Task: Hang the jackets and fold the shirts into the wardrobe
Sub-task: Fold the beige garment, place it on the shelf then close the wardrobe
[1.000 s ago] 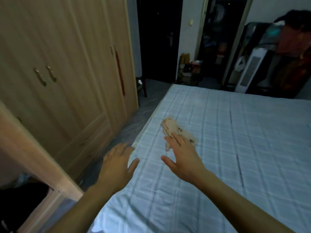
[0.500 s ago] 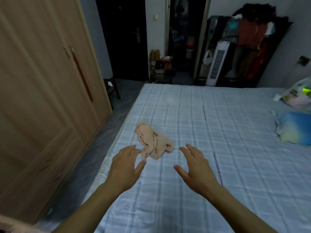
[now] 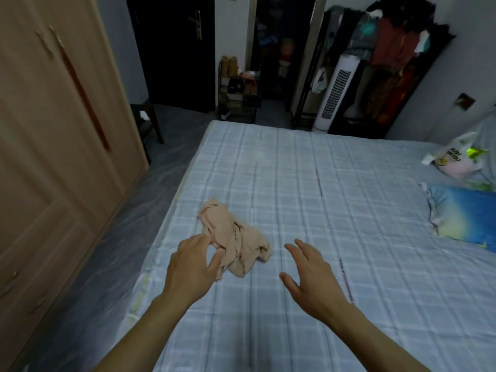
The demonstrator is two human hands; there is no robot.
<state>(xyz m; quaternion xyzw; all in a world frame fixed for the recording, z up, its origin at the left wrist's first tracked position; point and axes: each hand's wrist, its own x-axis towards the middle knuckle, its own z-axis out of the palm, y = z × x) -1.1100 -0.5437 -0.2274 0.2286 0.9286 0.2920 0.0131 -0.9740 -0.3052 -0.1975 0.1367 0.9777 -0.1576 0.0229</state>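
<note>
Checked blue bedding (image 3: 335, 183) is spread across the bed, with the closed wardrobe (image 3: 53, 146) at nine o'clock. A crumpled beige shirt (image 3: 236, 242) is seen near the bed's left edge. Its near side is touched by the left hand (image 3: 190, 267), fingers loosely spread. The right hand (image 3: 311, 275) is held apart at three o'clock, fingers spread.

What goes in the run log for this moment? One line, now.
left hand: touching crumpled shirt | right hand: open, beside it | shirt: unfolded on bed
</note>
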